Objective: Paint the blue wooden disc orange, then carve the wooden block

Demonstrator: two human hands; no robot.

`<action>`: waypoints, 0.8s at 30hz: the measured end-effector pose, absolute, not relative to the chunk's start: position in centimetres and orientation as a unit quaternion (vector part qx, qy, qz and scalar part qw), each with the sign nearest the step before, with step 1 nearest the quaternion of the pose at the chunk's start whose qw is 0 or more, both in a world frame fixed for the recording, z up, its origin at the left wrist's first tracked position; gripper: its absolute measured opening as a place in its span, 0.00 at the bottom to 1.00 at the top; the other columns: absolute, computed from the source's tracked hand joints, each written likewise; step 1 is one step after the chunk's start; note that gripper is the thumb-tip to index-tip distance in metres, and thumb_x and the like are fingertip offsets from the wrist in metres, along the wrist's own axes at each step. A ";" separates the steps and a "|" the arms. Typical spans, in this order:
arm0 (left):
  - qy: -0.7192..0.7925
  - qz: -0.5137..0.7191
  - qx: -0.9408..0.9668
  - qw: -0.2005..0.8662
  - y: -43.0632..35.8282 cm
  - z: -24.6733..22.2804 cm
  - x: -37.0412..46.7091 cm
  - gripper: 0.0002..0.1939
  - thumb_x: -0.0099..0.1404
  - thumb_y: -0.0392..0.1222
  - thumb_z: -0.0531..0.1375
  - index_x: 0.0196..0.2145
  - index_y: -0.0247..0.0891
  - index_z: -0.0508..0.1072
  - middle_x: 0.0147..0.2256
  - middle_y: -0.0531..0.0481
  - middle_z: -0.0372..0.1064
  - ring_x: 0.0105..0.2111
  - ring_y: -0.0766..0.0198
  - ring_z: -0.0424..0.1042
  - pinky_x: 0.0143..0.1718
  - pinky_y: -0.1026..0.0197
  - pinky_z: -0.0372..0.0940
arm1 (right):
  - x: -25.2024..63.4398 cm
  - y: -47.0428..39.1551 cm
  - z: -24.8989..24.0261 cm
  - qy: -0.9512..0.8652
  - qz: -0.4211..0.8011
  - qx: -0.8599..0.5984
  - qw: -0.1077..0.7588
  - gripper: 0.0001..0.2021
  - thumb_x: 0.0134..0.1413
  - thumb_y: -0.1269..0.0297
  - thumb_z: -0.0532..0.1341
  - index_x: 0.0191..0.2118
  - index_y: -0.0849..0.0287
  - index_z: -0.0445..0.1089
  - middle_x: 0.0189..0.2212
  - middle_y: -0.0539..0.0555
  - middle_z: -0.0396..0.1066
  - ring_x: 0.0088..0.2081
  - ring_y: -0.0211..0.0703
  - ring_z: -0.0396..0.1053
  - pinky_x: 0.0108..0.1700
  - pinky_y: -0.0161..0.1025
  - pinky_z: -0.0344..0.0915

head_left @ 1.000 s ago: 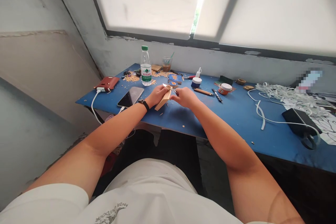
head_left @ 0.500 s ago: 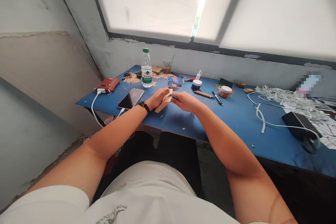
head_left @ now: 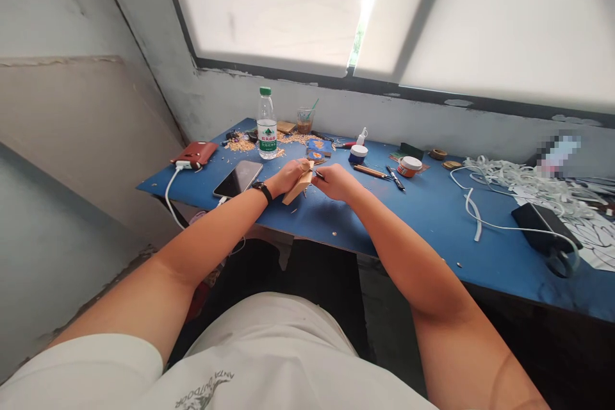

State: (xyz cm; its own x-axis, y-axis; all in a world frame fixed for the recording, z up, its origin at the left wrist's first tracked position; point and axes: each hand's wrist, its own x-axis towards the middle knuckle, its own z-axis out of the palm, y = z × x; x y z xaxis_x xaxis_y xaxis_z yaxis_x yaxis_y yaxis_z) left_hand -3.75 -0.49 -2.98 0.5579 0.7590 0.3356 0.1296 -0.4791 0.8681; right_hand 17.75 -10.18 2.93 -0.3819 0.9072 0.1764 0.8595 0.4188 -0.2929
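My left hand [head_left: 289, 175] is closed around a pale wooden block [head_left: 298, 188], tilted above the front part of the blue table. My right hand [head_left: 336, 183] is closed on a slim dark-handled tool [head_left: 318, 174], whose end meets the block's upper right edge. The fingers hide most of this tool, so its exact kind does not show. Just behind the hands lie small blue pieces with orange painted patterns [head_left: 318, 147]. A phone [head_left: 239, 179] with a white cable lies left of my left hand.
On the blue table [head_left: 408, 224] stand a water bottle [head_left: 267, 128], a plastic cup [head_left: 305, 120] and paint jars [head_left: 409, 166]. Wood shavings [head_left: 240, 142] are scattered behind. Pencils [head_left: 369, 172] and a pen [head_left: 396, 179] lie right. A red-brown case [head_left: 195, 155], white strips [head_left: 519, 186] and a black device [head_left: 542, 227] sit outward.
The right hand and the dark tool have shifted slightly along the block's edge. Both hands keep their grip. The whole view has moved a little.
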 end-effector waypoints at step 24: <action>0.347 0.399 0.720 0.450 -1.5 -2.9 -3.2 0.47 0.82 0.92 0.55 0.30 0.44 0.69 0.25 0.53 0.62 0.26 0.61 0.62 0.30 0.56 0.60 | 18.0 -10.7 4.1 -0.810 0.058 -0.575 0.103 0.24 0.91 0.44 0.66 0.41 0.55 0.81 0.38 0.58 0.83 0.40 0.51 0.74 0.42 0.46 0.58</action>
